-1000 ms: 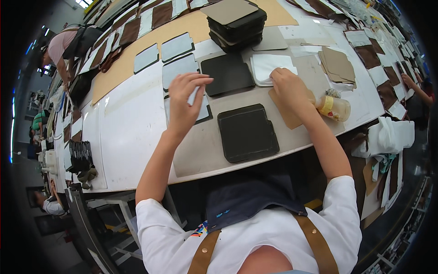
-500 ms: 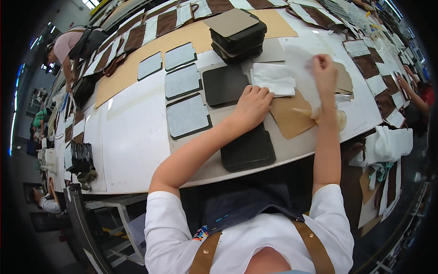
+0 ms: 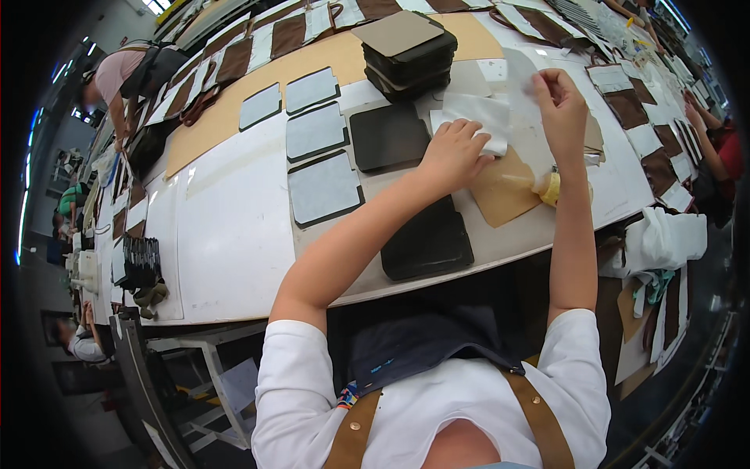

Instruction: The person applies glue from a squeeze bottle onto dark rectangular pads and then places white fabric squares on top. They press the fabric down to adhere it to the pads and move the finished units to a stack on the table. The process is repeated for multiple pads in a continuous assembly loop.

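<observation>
My left hand (image 3: 457, 155) is on a small pile of white sheets (image 3: 478, 116), its bent fingers and thumb closed on the near edge. To the right, my right hand (image 3: 558, 100) is raised, pinching a thin, see-through white sheet (image 3: 522, 82) between thumb and fingers. A black rectangular panel (image 3: 387, 137) lies just left of my left hand. Another black panel (image 3: 428, 244) rests below my left forearm, near the table edge. Beside my right forearm, a yellowish bottle (image 3: 550, 188) lies with its pointed nozzle over a tan card (image 3: 500, 195).
Black panels faced with pale grey sheets (image 3: 324, 187) lie in rows to the left. A tall stack of black panels (image 3: 410, 66) stands at the back under a grey-brown board (image 3: 397, 33). Brown and white bag pieces (image 3: 629, 109) line the right side. Other people work around the table.
My right hand has turned, and the thin sheet in it now shows more clearly. My left hand has shifted right onto the white sheets, whose upper sheet now looks lifted and creased.
</observation>
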### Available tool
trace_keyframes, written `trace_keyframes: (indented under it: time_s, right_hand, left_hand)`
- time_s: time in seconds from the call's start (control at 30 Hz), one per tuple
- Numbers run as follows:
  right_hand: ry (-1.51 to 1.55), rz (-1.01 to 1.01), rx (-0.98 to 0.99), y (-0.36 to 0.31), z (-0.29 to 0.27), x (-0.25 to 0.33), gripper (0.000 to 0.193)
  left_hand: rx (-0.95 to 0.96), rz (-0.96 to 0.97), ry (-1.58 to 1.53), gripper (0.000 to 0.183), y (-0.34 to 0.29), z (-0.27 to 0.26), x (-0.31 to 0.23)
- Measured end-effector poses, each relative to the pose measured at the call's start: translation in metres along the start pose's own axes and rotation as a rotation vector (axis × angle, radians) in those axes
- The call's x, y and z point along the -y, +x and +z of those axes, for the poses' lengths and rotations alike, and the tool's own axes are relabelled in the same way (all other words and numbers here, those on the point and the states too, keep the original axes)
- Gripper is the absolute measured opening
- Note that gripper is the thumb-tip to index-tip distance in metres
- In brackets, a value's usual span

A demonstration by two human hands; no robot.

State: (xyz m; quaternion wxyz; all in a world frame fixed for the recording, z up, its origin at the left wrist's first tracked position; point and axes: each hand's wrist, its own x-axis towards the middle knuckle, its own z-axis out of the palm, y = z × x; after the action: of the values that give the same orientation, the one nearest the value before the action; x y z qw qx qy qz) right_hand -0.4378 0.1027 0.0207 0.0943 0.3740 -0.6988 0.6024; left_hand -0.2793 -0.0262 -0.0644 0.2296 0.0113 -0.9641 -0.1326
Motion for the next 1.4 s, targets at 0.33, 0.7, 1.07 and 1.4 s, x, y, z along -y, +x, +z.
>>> trace_keyframes:
  time_s: [0.33, 0.7, 1.07, 1.4]
  right_hand:
    - [0.325, -0.001, -0.249, 0.008, -0.047, -0.001, 0.020]
    - [-0.670, 0.031, 0.673, -0.030, -0.036, -0.041, 0.083]
    - [-0.584, 0.021, -0.296, 0.027, -0.085, -0.040, 0.036]
    - [-0.576, -0.894, 0.100, -0.058, -0.004, 0.058, 0.023]
  left_hand:
    - [0.332, -0.152, -0.109, 0.038, 0.016, -0.006, 0.028]
    - [0.287, -0.154, -0.123, 0.052, 0.011, -0.002, 0.032]
    - [0.352, -0.130, 0.013, 0.052, 0.011, -0.005, 0.020]
    - [0.259, -0.509, -1.472, 0.062, -0.011, -0.084, -0.011]
